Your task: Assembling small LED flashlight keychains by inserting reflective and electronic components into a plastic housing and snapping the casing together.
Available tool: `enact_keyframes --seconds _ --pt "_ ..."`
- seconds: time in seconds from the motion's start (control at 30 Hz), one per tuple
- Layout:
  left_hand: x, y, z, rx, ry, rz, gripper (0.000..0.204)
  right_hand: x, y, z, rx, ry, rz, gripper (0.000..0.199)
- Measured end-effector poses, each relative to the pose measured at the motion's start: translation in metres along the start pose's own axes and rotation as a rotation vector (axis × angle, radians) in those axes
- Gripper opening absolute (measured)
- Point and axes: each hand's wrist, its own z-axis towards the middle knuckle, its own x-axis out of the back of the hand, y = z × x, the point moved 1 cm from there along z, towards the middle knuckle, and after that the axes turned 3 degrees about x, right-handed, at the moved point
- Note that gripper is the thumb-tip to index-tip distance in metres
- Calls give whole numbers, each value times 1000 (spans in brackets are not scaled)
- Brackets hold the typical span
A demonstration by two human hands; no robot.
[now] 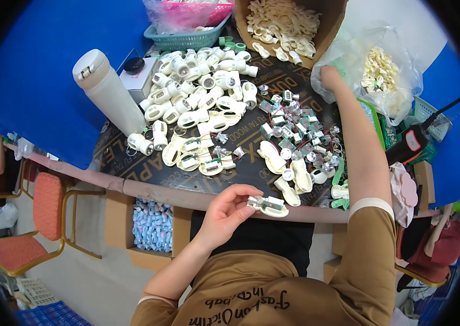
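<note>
Over the table's near edge, my left hand (232, 212) pinches a cream plastic half-shell (276, 212) with a small electronic module set in it. My right arm stretches far across the table, and my right hand (330, 77) is at a clear plastic bag (353, 60); its fingers are hidden. Small cream parts (379, 69) lie in the bag. Between my arms are several loose cream half-shells (301, 176) and a pile of wired circuit modules (295, 127). Left of these lie half-shells fitted with modules (212, 164).
Assembled white casings (197, 92) form a heap at left centre, beside a white bottle (108, 92). A cardboard box (330, 32) of cream shells and a teal basket (186, 41) stand at the back. A black radio (408, 144) stands right of my arm; a chair (48, 206) is at left.
</note>
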Motion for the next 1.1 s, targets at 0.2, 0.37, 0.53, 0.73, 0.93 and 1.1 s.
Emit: enact_keyframes --seconds 0.2,0.37,0.53,0.73,0.93,1.1 --pt "0 0 -2 25 33 8 26 11 9 -12 -264 0 114 26" --pt "-1 -3 0 19 4 -25 27 6 19 -20 -332 -186 146 34" --pt "0 -3 -2 12 -1 -48 27 8 14 -21 -339 -94 234 34" --pt "0 -2 -1 34 -3 -44 27 0 39 -24 -544 79 677 34" --pt "0 -4 0 37 -1 -24 28 -2 48 -26 -725 186 1334 16" --pt "2 -4 -1 24 -1 -14 30 0 50 -30 -790 200 1452 10"
